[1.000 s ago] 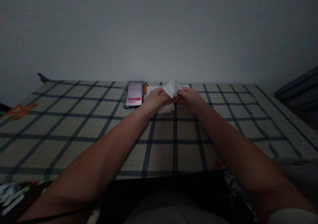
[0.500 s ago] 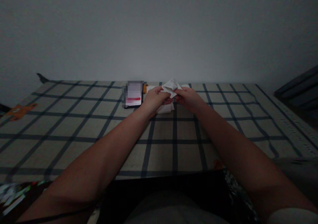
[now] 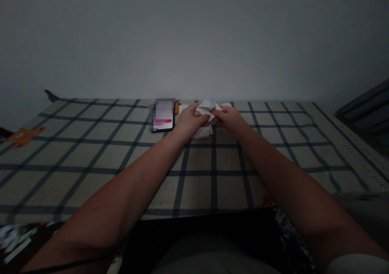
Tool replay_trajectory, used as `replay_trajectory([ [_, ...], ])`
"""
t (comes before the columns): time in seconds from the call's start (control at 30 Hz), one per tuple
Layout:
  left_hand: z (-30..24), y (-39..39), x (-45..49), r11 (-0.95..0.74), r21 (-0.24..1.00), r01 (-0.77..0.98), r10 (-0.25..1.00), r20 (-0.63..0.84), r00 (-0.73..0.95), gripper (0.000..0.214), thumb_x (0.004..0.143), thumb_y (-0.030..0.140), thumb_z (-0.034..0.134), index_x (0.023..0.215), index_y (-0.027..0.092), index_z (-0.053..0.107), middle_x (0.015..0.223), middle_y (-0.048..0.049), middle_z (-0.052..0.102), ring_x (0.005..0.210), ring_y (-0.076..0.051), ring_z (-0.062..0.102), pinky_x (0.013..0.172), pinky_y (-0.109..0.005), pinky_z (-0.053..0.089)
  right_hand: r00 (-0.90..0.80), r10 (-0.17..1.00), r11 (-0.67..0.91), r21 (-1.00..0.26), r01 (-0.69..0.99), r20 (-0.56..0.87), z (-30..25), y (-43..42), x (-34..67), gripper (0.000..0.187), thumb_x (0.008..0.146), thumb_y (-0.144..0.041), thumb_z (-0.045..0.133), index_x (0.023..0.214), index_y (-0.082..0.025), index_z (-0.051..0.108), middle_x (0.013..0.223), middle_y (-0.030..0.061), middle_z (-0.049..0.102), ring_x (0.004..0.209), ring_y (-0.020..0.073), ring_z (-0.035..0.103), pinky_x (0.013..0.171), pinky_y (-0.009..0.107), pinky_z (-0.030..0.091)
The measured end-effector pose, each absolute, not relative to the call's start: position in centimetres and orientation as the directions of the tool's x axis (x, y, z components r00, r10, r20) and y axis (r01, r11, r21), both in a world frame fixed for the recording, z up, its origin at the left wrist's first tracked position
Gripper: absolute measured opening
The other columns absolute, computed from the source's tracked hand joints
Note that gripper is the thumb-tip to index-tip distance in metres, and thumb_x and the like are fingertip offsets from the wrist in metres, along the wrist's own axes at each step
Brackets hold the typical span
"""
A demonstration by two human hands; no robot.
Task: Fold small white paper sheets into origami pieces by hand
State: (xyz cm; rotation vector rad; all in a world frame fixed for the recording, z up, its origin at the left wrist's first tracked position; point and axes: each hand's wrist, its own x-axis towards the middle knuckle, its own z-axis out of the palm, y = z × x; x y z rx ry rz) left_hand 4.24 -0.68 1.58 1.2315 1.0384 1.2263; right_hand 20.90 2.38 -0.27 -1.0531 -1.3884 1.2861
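A folded piece of white paper (image 3: 209, 103) with a pointed top is held between both hands above the table. My left hand (image 3: 191, 122) grips its left side, thumb lying across the near face. My right hand (image 3: 230, 119) pinches the right side between thumb and fingers. Beneath the hands lie more white sheets (image 3: 202, 132), partly hidden by the fingers and wrist. Left of them rests a phone or tablet (image 3: 163, 116) with a lit screen, partly blurred out.
A checked cloth (image 3: 146, 156) covers the table, which meets a plain wall (image 3: 194, 43) at the back. An orange figure (image 3: 24, 136) shows on the cloth at the left. A dark slatted object (image 3: 367, 116) stands at the right. Several mixed items (image 3: 18, 241) are at the lower left.
The folded paper has tilted and shifted slightly left and down in my hands. My left thumb reaches a little further over it. Both hands keep their hold.
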Motion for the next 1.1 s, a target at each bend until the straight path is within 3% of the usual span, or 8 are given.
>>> replay_trajectory([
  [0.17, 1.7, -0.5, 4.2, -0.054, 0.989, -0.137, 0.995, 0.065, 0.072, 0.040, 0.072, 0.007, 0.077, 0.111, 0.014, 0.069, 0.072, 0.0033, 0.068, 0.063, -0.009, 0.064, 0.071, -0.025, 0.060, -0.258, 0.966, -0.013, -0.998, -0.053, 0.001, 0.0, 2.2, 21.0, 0.039, 0.075, -0.051, 0.087, 0.074, -0.019, 0.067, 0.068, -0.0005, 0.061, 0.064, 0.0117, 0.055, 0.063, 0.027, 0.048],
  [0.3, 2.2, -0.7, 4.2, -0.002, 0.991, -0.137, 0.997, 0.013, 0.082, 0.040, 0.074, 0.005, 0.074, 0.112, 0.014, 0.068, 0.075, 0.0019, 0.071, 0.065, -0.010, 0.067, 0.074, -0.026, 0.061, -0.237, 0.972, 0.000, -1.000, 0.025, -0.006, 0.0, 2.3, 21.1, 0.036, 0.077, -0.045, 0.086, 0.070, -0.018, 0.064, 0.070, 0.0013, 0.066, 0.064, 0.0119, 0.057, 0.063, 0.027, 0.047],
  [0.53, 2.0, -0.4, 3.7, 0.082, 0.994, -0.078, 0.988, -0.071, 0.136, 0.010, 0.083, 0.018, 0.075, 0.093, 0.016, 0.072, 0.076, -0.0022, 0.072, 0.063, -0.012, 0.068, 0.062, -0.023, 0.054, -0.245, 0.969, 0.054, -0.985, 0.163, 0.013, 0.3, 2.1, 21.4, 0.032, 0.081, -0.043, 0.080, 0.069, -0.018, 0.064, 0.061, -0.0011, 0.061, 0.058, 0.0111, 0.052, 0.058, 0.027, 0.037],
  [0.77, 1.5, 0.0, 3.5, 0.089, 0.995, -0.051, 0.995, -0.086, 0.055, 0.024, 0.080, 0.033, 0.084, 0.073, 0.016, 0.069, 0.063, 0.0010, 0.060, 0.053, -0.008, 0.048, 0.053, -0.022, 0.039, -0.294, 0.956, 0.080, -0.976, 0.201, 0.018, 0.1, 2.1, 21.5, 0.036, 0.080, -0.048, 0.080, 0.067, -0.018, 0.065, 0.062, 0.0000, 0.062, 0.059, 0.0117, 0.051, 0.058, 0.027, 0.036],
  [0.97, 1.2, 0.4, 3.5, 0.081, 0.991, -0.111, 0.997, -0.079, 0.020, 0.021, 0.080, 0.029, 0.082, 0.072, 0.016, 0.068, 0.064, 0.0011, 0.058, 0.055, -0.008, 0.047, 0.055, -0.022, 0.038, -0.378, 0.924, -0.020, -0.997, 0.076, -0.047, 0.1, 1.9, 21.2, 0.035, 0.081, -0.049, 0.080, 0.069, -0.019, 0.064, 0.065, 0.0003, 0.065, 0.060, 0.0132, 0.058, 0.060, 0.028, 0.044],
  [1.1, 0.8, 0.7, 3.5, 0.070, 0.990, -0.123, 0.997, -0.068, 0.022, 0.023, 0.079, 0.033, 0.082, 0.072, 0.017, 0.067, 0.062, 0.0022, 0.057, 0.053, -0.008, 0.046, 0.054, -0.022, 0.036, -0.379, 0.925, 0.070, -0.989, 0.129, 0.016, 0.3, 1.7, 21.2, 0.035, 0.083, -0.047, 0.078, 0.068, -0.018, 0.064, 0.063, -0.0002, 0.064, 0.059, 0.0114, 0.056, 0.060, 0.026, 0.043],
])
